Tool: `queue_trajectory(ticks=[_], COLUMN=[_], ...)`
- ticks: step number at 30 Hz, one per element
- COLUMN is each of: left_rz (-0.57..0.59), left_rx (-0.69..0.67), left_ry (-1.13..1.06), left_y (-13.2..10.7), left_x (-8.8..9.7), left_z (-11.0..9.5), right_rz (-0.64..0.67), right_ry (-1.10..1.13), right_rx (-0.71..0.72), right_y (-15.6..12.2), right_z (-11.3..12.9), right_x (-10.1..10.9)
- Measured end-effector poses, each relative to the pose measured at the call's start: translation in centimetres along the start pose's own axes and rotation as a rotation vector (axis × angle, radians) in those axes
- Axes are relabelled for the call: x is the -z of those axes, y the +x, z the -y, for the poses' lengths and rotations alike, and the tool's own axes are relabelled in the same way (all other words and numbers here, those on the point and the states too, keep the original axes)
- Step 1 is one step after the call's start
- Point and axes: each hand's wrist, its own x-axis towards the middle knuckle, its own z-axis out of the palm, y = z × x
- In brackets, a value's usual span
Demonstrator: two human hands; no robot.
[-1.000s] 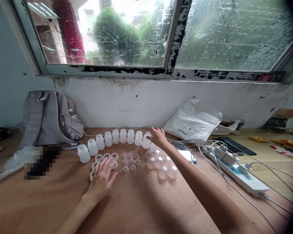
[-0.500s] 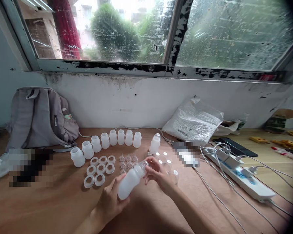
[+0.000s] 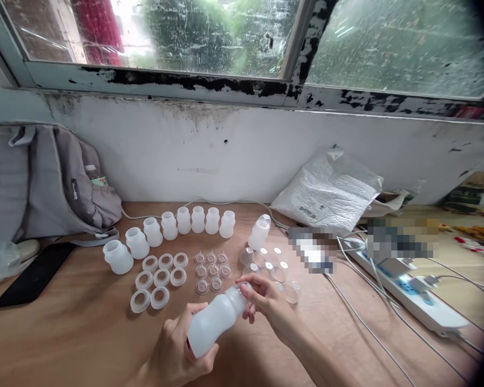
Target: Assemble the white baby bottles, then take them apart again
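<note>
My left hand [image 3: 179,352] is wrapped round the base of a white translucent bottle [image 3: 213,321], held tilted over the wooden table [image 3: 76,333]. My right hand [image 3: 266,302] pinches the bottle's neck end with its fingertips. Beyond the hands stands a curved row of several white bottles [image 3: 169,226] with one apart [image 3: 259,232]. In front of them lie white rings [image 3: 157,279], small clear nipples [image 3: 210,269] and clear dome caps [image 3: 272,269].
A grey backpack [image 3: 44,177] sits at the back left, a black phone [image 3: 34,274] beside it. A white plastic bag [image 3: 326,193] lies at the back right. A power strip [image 3: 419,301] with plugs and white cables runs along the right.
My right hand took a bottle from the row and brought it near; my left hand left the rings and gripped its base. The view has tilted down slightly.
</note>
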Motion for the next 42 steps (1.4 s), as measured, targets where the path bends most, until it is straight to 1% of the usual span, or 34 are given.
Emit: queue_trajectory(ticks=[3, 6, 9, 10, 12, 15, 18, 20, 22, 24, 27, 30, 34, 36, 37, 39, 42], left_rz=[0.059, 0.129, 0.198, 0.237, 0.353, 0.512, 0.660, 0.729, 0.725, 0.686, 0.643, 0.588, 0.484, 0.445, 0.439, 0.457, 0.507], left_rx=[0.082, 0.150, 0.212, 0.245, 0.334, 0.498, 0.566, 0.564, 0.540, 0.484, 0.397, 0.298, 0.146, 0.105, 0.096, 0.104, 0.166], left_ry=[-0.099, -0.229, -0.404, -0.495, -0.705, -0.986, -1.120, -1.113, -1.050, -0.979, -0.922, -0.806, -0.453, -0.342, -0.329, -0.371, -0.541], left_y=[0.0, 0.2, 0.4, 0.5, 0.6, 0.7, 0.8, 0.8, 0.9, 0.9, 1.0, 1.1, 1.6, 1.7, 1.7, 1.7, 1.5], left_x=[0.4, 0.9, 1.1, 1.1, 1.0, 0.9, 1.3, 1.5, 1.4, 1.2, 0.9, 1.3, 2.4, 2.8, 2.9, 2.9, 2.8], left_z=[-0.1, -0.3, -0.6, -0.8, -1.0, -1.2, -1.3, -1.4, -1.5, -1.8, -2.4, -3.3, -4.3, -4.6, -4.7, -4.6, -4.2], right_rz=[-0.005, 0.017, 0.017, 0.006, -0.004, 0.041, 0.107, 0.088, 0.005, -0.085, -0.144, -0.168, -0.229, -0.245, -0.245, -0.237, -0.215], right_ry=[0.009, -0.003, -0.068, -0.100, -0.162, -0.213, -0.262, -0.370, -0.518, -0.623, -0.671, -0.682, -0.665, -0.672, -0.678, -0.677, -0.665], right_rx=[0.018, 0.035, 0.082, 0.115, 0.185, 0.240, 0.224, 0.247, 0.338, 0.448, 0.536, 0.568, 0.542, 0.526, 0.525, 0.531, 0.551], right_y=[-0.2, -0.2, 0.0, 0.0, 0.0, -0.3, -1.0, -1.4, -1.6, -1.6, -1.6, -1.6, -1.3, -1.0, -0.9, -0.8, -1.0], right_z=[-0.3, -0.5, -0.5, -0.5, -0.5, -0.8, -1.3, -1.8, -2.1, -2.1, -1.6, -1.3, -1.6, -1.7, -1.7, -1.6, -1.4], right_x=[-0.2, -0.1, 0.1, 0.1, 0.1, -0.3, -0.9, -1.2, -1.2, -1.0, -0.7, -0.6, -0.5, -0.5, -0.5, -0.5, -0.4])
